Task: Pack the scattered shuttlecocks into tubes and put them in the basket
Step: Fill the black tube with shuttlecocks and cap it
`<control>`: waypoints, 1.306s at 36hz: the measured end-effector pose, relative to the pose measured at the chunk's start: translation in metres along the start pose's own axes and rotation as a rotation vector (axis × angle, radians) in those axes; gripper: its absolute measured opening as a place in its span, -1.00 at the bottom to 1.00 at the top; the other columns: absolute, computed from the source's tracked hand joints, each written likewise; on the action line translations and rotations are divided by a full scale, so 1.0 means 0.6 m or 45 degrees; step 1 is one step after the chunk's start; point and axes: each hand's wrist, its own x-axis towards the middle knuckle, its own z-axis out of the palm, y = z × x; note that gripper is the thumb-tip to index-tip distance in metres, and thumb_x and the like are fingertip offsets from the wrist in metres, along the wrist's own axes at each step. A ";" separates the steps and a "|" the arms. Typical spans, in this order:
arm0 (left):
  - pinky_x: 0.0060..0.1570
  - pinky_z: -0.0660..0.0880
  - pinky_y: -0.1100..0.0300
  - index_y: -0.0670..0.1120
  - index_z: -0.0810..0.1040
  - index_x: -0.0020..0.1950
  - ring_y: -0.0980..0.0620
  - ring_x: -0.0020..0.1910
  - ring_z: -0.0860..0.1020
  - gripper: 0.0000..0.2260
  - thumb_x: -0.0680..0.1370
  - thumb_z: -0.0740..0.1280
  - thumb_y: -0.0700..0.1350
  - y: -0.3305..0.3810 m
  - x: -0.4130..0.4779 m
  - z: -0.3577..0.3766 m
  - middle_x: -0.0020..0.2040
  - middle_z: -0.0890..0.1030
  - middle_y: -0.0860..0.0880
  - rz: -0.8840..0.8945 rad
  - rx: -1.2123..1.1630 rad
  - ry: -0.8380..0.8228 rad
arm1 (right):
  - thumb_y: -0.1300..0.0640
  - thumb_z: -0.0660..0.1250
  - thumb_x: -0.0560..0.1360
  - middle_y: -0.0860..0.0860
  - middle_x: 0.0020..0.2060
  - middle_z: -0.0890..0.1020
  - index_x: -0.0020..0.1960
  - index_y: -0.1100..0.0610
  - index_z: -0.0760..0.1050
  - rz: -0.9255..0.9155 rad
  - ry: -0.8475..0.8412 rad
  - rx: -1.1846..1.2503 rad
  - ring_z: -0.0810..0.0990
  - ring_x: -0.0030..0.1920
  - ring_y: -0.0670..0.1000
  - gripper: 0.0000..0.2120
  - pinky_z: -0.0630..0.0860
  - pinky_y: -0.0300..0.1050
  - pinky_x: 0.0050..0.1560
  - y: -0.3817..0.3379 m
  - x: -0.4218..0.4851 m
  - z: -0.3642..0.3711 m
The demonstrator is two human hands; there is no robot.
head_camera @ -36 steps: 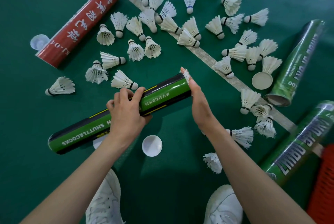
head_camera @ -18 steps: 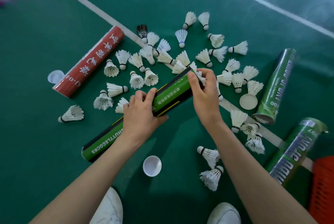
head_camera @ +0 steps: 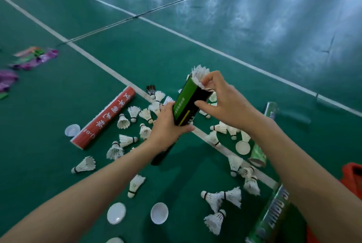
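My left hand [head_camera: 168, 129] grips a green and black tube [head_camera: 188, 103] around its middle, tilted up with its open end away from me. White feathers of a shuttlecock [head_camera: 199, 72] stick out of that open end. My right hand [head_camera: 221, 97] pinches those feathers at the tube's mouth with curled fingers. Several white shuttlecocks [head_camera: 125, 141] lie scattered on the green court floor around and below my hands. The orange basket [head_camera: 352, 176] shows at the right edge.
A red tube [head_camera: 103, 118] lies left with a white cap [head_camera: 72, 130] beside it. Green tubes lie at right [head_camera: 258, 152] and lower right [head_camera: 274, 217]. Loose white caps [head_camera: 159, 213] sit near my feet. Purple wrappers [head_camera: 33, 58] lie far left.
My left hand has tipped the green and black tube up from lying flat to steep. My right hand stayed at its open end, now pinching protruding feathers. The view has lifted toward the far court.
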 end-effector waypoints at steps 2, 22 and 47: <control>-0.07 0.43 0.22 -0.02 0.37 0.18 0.09 0.03 0.49 -0.40 0.26 0.58 0.03 0.000 -0.008 0.003 0.05 0.50 0.04 -0.045 -0.093 -0.045 | 0.05 0.33 0.52 -0.03 0.11 0.53 0.08 0.01 0.23 -0.024 -0.057 -0.104 0.50 0.17 0.02 -0.72 0.44 0.03 0.18 -0.008 0.002 0.002; 0.18 0.42 -0.06 0.05 0.53 0.21 0.10 0.18 0.47 -0.68 0.57 0.16 0.15 0.022 -0.055 -0.057 0.22 0.52 0.08 -0.471 -0.653 -0.321 | 0.12 0.27 0.46 -0.10 -0.31 0.41 0.03 0.11 0.07 -0.152 -0.579 -0.690 0.37 -0.25 0.05 -0.64 0.20 0.01 0.34 -0.014 -0.036 0.082; 0.28 0.25 0.14 0.19 0.27 0.37 0.18 0.33 0.31 -0.29 0.38 0.50 -0.26 -0.046 -0.071 0.004 0.28 0.43 0.15 -0.238 -0.401 -0.564 | 0.16 0.35 0.45 -0.05 -0.19 0.39 0.14 0.11 0.25 0.076 -0.884 -0.501 0.44 -0.18 0.02 -0.64 0.35 -0.16 -0.30 -0.027 -0.002 0.066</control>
